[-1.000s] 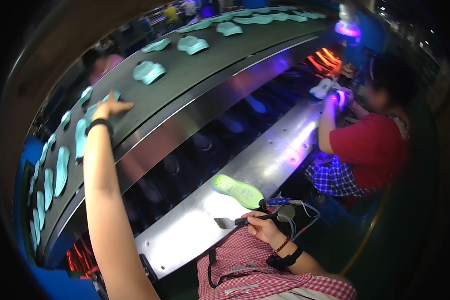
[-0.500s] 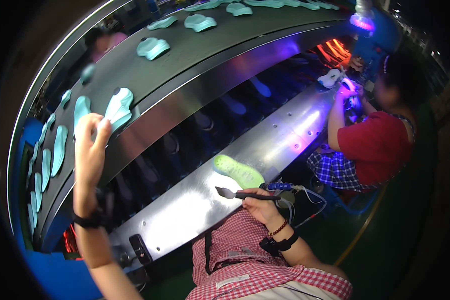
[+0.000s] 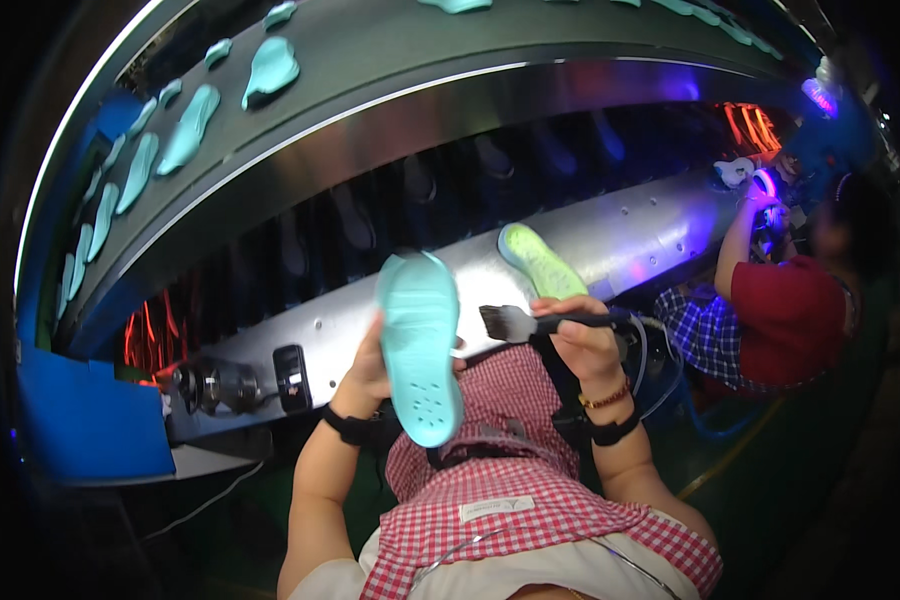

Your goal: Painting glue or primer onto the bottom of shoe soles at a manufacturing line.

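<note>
In front of my apron, my left hand (image 3: 370,362) grips a turquoise shoe sole (image 3: 422,350) from behind, its broad ridged end up and its dotted end down. Part of that hand is hidden behind the sole. To its right, my right hand (image 3: 584,340) is closed round the dark handle of a flat brush (image 3: 511,323). The bristles point left toward the sole, a short gap apart from it. Beyond the brush, a yellow-green shoe sole (image 3: 540,262) with a pale blue rim lies on the metal shelf (image 3: 365,278), near my right hand.
A dark conveyor belt (image 3: 370,62) curves past behind the shelf, carrying turquoise soles (image 3: 188,130). Left on the shelf are a black rectangular device (image 3: 291,378) and a metal pot (image 3: 220,383). A co-worker in red (image 3: 795,310) sits at right under a purple lamp (image 3: 820,97).
My left hand has come back from the belt with a turquoise sole and now holds it before me. My right hand has brought the brush closer to my body, and the view has shifted.
</note>
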Motion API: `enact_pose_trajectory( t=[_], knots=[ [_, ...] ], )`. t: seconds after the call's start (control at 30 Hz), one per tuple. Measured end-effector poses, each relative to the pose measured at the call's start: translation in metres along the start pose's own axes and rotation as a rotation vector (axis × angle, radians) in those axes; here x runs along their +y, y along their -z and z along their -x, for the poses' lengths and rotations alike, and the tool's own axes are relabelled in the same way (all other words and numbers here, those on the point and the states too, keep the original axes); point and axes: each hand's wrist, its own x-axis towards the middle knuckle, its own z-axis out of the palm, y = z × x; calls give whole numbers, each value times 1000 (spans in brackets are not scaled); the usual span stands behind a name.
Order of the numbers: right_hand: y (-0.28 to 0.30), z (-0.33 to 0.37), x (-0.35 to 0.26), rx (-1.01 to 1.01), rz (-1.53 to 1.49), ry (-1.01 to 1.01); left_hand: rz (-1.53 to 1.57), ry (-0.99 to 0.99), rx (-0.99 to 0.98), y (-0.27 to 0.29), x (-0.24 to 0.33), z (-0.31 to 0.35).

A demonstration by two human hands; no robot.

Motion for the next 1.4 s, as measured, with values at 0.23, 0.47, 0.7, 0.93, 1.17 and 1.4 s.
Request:
enact_pose_trajectory(
  t=[0.23,0.47,0.7,0.93,1.17,1.4],
  knots=[
    [-11,-19,55,18,208,-340,204,-222,276,-7,-56,7],
    [-25,-41,78,96,457,-296,273,-413,274,7,-63,16],
    [-68,-33,84,-226,994,-86,166,-604,632,-5,-67,5],
    [-62,-9,36,-681,1001,-350,-11,-650,555,3,-35,37],
    [-88,-35,35,-258,774,-158,120,-562,259,-29,-49,18],
    [-95,-25,22,-229,606,-360,186,-594,273,-33,-38,21]
  ],
)
